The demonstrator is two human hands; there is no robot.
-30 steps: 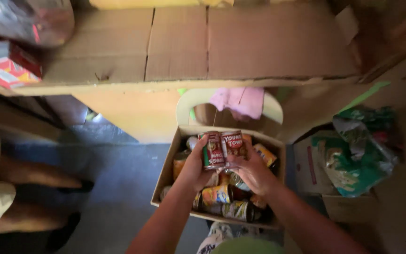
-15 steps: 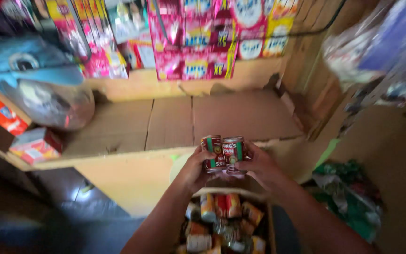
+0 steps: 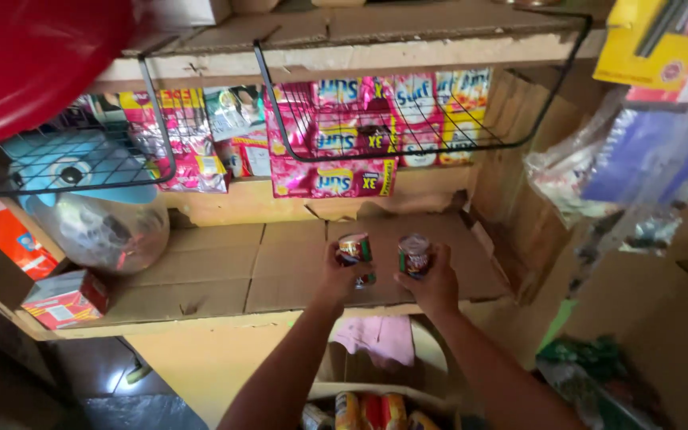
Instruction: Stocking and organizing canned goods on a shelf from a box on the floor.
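Head view: left hand (image 3: 342, 275) and right hand (image 3: 433, 285) have separated, each grip grasping a can (image 3: 355, 252)

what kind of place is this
Probably a small shop or its stock corner. Strips of sachets hang in a wire rack over a cardboard-lined shelf, and the left hand and right hand each hold a can above it.

Cans: left can (image 3: 355, 252) and right can (image 3: 414, 255) side by side at frame centre, over the cardboard shelf (image 3: 280, 267).
Wire basket (image 3: 408, 111): above, behind them.
Small box (image 3: 65, 299): shelf's left edge.
Carton of cans (image 3: 372, 408): bottom centre, below the shelf.
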